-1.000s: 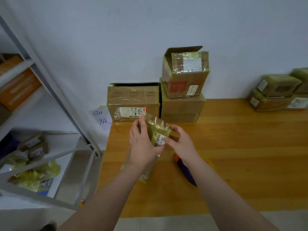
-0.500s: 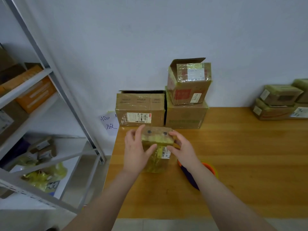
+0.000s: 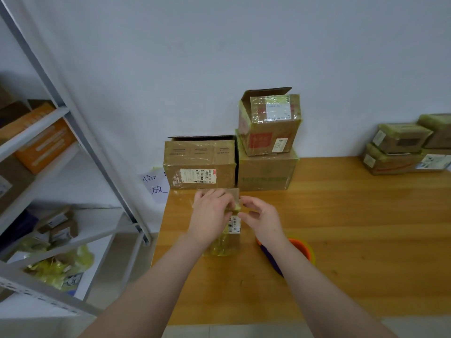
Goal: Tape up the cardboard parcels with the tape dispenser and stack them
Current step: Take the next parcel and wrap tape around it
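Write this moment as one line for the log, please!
left grip: holds small parcel | right grip: at parcel's right edge, hold unclear | tape dispenser: on table behind right forearm

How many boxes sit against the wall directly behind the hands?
3: wide box at left, taller box beside it, smaller box stacked on that. Others may hide behind.
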